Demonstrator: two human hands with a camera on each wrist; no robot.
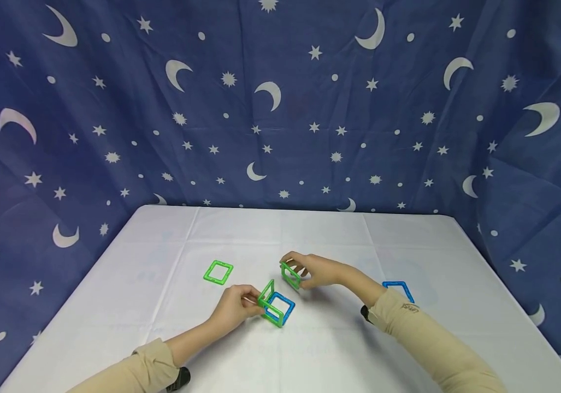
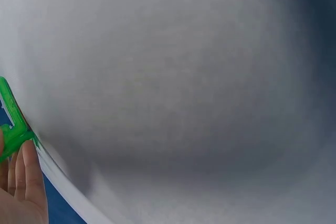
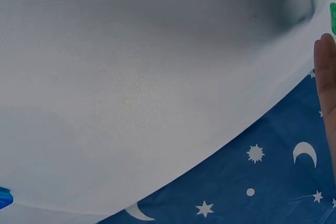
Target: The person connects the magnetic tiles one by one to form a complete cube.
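Note:
On the white table, a blue square frame tile [image 1: 288,313] lies flat with two green square frame tiles [image 1: 271,309] standing up along its edges. My left hand [image 1: 233,308] pinches these upright green tiles at their left corner, thumb in front and fingers behind. Just right of them, my right hand [image 1: 320,270] holds another green square frame tile [image 1: 292,285] upright, slightly apart from the blue one. In the left wrist view, the fingers meet a green tile corner [image 2: 18,135]. Only the edge of a green tile [image 3: 333,18] shows beside the right fingertips in the right wrist view.
A loose green square frame tile [image 1: 223,263] lies flat behind the left hand. Beyond the right forearm lies a blue frame tile [image 1: 396,283], partly covered by the sleeve. A dark blue curtain [image 1: 300,164] with moons and stars hangs behind and beside the white-covered table [image 1: 329,234].

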